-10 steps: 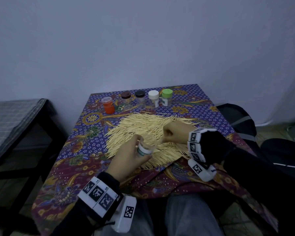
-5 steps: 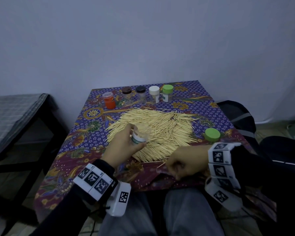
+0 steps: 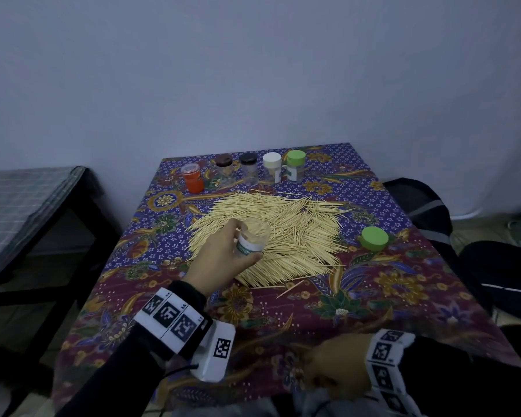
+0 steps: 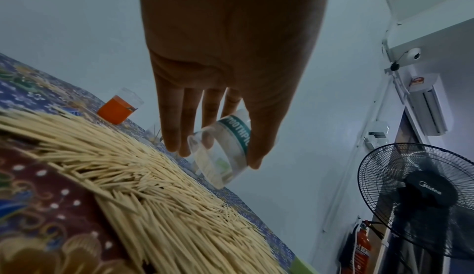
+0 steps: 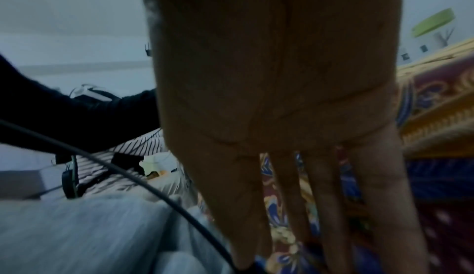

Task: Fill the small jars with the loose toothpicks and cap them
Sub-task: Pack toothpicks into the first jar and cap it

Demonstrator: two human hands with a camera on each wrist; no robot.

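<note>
My left hand (image 3: 223,257) grips an uncapped clear jar (image 3: 253,239) with a green-lettered label, tilted just above the big pile of loose toothpicks (image 3: 292,233). In the left wrist view the thumb and fingers of that hand (image 4: 216,156) wrap the jar (image 4: 231,136), which has toothpicks inside. A loose green lid (image 3: 374,238) lies on the cloth to the right of the pile. My right hand (image 3: 334,368) hangs at the table's front edge over my lap. Its fingers (image 5: 320,207) point down, straight, with nothing in them.
Along the back stand an orange jar (image 3: 193,179), two dark-capped jars (image 3: 224,170), a white-capped jar (image 3: 272,167) and a green-capped jar (image 3: 296,164). One toothpick (image 3: 289,288) lies apart. A dark bench (image 3: 27,206) is left, a bag (image 3: 418,206) right, a fan (image 4: 420,197) beyond.
My right hand has drawn back from the toothpick pile to the table's front edge, uncovering the green lid. The left hand has kept hold of the jar over the pile.
</note>
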